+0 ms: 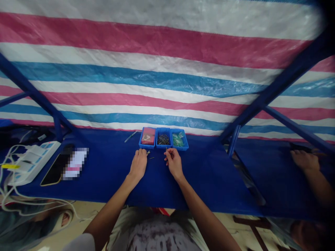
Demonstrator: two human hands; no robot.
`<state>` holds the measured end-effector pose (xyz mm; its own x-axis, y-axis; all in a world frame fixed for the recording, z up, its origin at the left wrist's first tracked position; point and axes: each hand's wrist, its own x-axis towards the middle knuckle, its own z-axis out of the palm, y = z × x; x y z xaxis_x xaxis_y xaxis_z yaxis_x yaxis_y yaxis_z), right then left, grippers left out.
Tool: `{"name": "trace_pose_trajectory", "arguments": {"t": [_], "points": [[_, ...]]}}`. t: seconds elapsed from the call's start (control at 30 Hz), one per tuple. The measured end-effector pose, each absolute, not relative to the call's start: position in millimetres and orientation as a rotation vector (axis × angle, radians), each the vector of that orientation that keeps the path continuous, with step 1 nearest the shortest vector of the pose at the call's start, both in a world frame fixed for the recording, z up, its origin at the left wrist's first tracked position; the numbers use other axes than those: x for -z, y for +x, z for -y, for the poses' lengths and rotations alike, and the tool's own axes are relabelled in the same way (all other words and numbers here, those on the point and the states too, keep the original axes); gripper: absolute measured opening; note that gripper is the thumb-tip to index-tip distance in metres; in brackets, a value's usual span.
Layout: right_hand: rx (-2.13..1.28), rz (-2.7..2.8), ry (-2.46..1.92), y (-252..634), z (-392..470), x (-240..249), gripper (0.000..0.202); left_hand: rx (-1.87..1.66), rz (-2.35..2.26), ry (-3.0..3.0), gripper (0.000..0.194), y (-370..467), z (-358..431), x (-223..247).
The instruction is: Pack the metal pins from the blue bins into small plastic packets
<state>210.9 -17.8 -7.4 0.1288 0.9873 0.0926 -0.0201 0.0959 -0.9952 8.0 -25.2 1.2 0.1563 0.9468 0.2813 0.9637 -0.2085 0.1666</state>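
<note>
My left hand (139, 163) rests on the blue table with its fingers curled closed. A small, pale metallic piece (148, 152) shows at its fingertips, too small to name. Just to the right lies a thin screw-like piece (151, 158). My right hand (173, 162) pinches a small, thin metal piece (166, 149), in front of the middle blue bin (164, 146). That bin holds many screw-like metal pieces (163, 139). The left blue bin (147, 146) contains a reddish packet (148, 136). Green and clear material (178, 139) fills the right blue bin (183, 149).
A slim, pale tool (130, 136) lies left of the bins. Farther left are a phone (53, 170), a blurred-out card (76, 163) and a white power strip (36, 164) with cables. Blue frame bars (251, 101) flank the table; another person's hand (306, 160) appears at right.
</note>
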Motion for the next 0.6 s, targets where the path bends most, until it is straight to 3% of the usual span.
{"name": "trace_pose_trajectory", "arguments": {"t": [0.3, 0.6], "points": [[-1.038, 1.113, -1.201, 211, 19, 5, 0.023, 0.824, 1.883, -2.424, 0.019, -7, 30, 6], [-1.027, 1.12, -1.21, 211, 18, 7, 0.023, 0.697, 1.972, -2.475, 0.028, -11, 43, -9]]}}
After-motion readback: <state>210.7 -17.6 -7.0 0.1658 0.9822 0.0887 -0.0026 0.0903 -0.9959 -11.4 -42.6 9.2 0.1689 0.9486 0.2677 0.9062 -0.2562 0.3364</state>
